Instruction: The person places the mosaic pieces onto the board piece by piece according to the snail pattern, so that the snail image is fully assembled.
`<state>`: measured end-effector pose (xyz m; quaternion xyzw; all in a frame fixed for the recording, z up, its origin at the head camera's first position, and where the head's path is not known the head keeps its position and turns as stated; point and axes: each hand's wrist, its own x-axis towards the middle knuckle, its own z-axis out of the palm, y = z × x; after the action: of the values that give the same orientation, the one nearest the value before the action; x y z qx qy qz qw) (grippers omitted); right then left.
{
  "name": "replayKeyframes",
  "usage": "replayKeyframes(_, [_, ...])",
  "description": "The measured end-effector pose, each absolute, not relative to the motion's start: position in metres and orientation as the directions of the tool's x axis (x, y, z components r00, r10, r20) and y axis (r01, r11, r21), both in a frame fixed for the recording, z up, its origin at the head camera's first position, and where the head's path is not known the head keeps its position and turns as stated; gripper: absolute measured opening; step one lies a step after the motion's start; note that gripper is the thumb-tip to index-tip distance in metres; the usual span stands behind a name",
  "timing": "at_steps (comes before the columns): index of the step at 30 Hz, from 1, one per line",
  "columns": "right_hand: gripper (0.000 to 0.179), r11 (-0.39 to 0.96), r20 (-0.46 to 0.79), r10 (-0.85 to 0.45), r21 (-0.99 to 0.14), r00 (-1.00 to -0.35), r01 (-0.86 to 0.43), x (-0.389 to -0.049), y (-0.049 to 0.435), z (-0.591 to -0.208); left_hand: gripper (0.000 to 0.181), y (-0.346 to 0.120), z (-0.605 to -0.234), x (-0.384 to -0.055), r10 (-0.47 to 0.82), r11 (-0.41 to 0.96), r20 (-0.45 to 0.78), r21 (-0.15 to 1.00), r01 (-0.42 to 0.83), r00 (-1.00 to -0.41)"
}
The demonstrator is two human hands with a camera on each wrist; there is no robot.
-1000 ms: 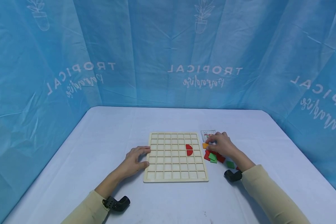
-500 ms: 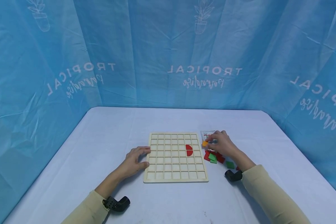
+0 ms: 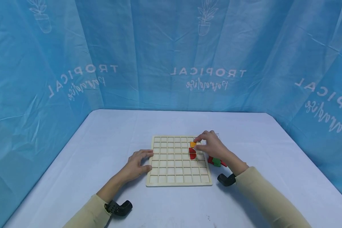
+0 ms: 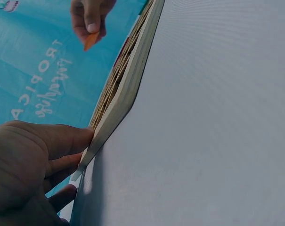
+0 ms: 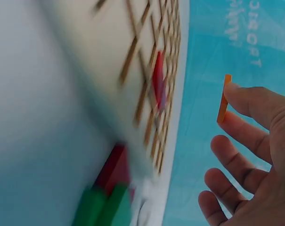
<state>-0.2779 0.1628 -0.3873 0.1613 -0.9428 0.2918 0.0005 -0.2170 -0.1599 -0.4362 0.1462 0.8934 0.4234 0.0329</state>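
A pale wooden board [image 3: 171,172] with a square grid lies on the white table. Along its left edge rests my left hand [image 3: 135,164], fingers and thumb touching the rim; the left wrist view shows the thumb [image 4: 69,140] against the board's side. My right hand [image 3: 212,146] pinches a thin orange tile [image 3: 193,144] between thumb and index finger. In the right wrist view the orange tile [image 5: 224,100] is held edge-on, apart from the board. Red half-round pieces [image 3: 192,154] sit in grid cells just nearer than the tile.
Right of the board lies a pile of red tiles [image 3: 210,160] and green tiles [image 3: 216,162], partly hidden by my right arm. A printed card [image 3: 218,136] shows slightly behind my right hand. Blue curtains [image 3: 171,57] surround the table's far side and both flanks.
My right hand has taken the orange tile from beside the card and carried it left, over the upper right of the board. My left hand has stayed in place.
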Motion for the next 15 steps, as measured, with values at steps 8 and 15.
replayKeyframes(8, [0.021,0.783,0.117,-0.349,-0.509,-0.930,-0.358,-0.285,0.138,-0.390,0.051,-0.161,-0.436,-0.216,0.302,0.595,0.081,0.762,0.255,-0.950])
replayKeyframes(15, [0.019,0.822,0.058,-0.322,-0.478,-0.945,-0.310,-0.294,0.129,-0.398,0.051,-0.160,-0.437,-0.217,0.300,0.599,0.083,0.759,0.255,-0.950])
